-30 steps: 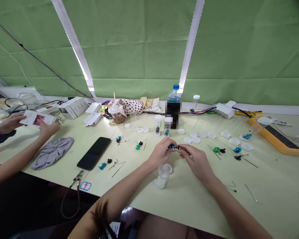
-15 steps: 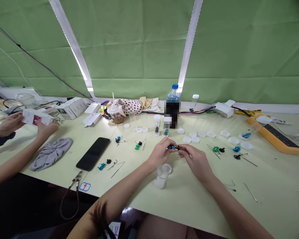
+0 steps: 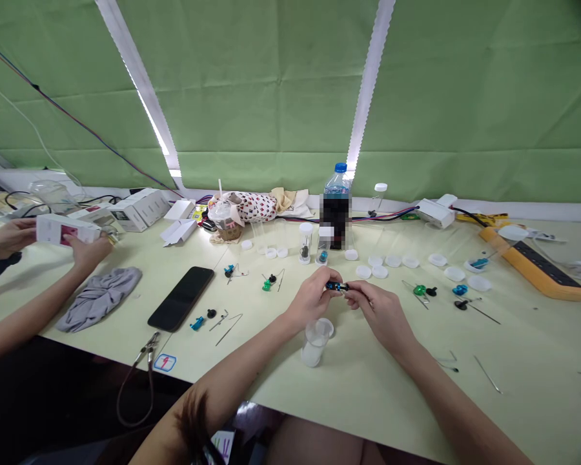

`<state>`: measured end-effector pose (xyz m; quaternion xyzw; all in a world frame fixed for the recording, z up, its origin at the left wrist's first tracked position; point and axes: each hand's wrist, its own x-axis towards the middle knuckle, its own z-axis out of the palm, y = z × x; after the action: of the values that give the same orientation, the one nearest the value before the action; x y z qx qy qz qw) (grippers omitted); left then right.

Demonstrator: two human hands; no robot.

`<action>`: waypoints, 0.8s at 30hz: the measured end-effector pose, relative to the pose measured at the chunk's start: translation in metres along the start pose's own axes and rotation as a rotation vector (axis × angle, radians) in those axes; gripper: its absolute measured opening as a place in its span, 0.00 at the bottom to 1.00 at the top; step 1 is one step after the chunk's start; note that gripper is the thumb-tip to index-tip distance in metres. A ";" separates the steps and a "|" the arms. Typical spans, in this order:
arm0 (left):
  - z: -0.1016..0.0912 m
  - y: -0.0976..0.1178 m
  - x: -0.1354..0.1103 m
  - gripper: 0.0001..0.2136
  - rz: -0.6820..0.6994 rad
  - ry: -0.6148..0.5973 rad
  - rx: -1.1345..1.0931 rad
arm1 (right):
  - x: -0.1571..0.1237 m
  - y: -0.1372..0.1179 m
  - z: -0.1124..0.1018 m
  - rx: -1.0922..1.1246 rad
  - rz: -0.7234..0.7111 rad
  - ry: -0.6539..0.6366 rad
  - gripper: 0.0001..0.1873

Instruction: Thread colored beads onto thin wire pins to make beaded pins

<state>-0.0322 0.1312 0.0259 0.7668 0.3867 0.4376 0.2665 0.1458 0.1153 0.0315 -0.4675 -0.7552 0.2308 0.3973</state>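
My left hand (image 3: 314,298) and my right hand (image 3: 381,311) meet above the pale table (image 3: 358,381), both pinching a small blue and black part (image 3: 337,286) between their fingertips. Just below my hands a clear plastic vial (image 3: 314,341) lies tilted on the table. Two capped vials (image 3: 306,243) with small parts inside stand behind, in front of a water bottle (image 3: 337,205). Loose green, blue and black parts (image 3: 420,290) with thin metal pins lie to the right.
Several white caps (image 3: 379,272) are scattered at mid table. A black phone (image 3: 181,298) and a grey cloth (image 3: 99,298) lie left. Another person's hands (image 3: 90,248) hold a small white box (image 3: 61,229) at far left. An orange power strip (image 3: 537,265) sits at right.
My hands have barely moved, still pinching the part. The other person has turned and shifted the white box slightly.
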 end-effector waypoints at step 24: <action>0.000 0.000 0.001 0.06 0.046 0.032 -0.022 | -0.001 0.003 -0.001 0.002 0.043 -0.029 0.15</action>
<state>-0.0318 0.1321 0.0268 0.7654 0.3683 0.4601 0.2584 0.1482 0.1163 0.0292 -0.4801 -0.7503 0.2468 0.3816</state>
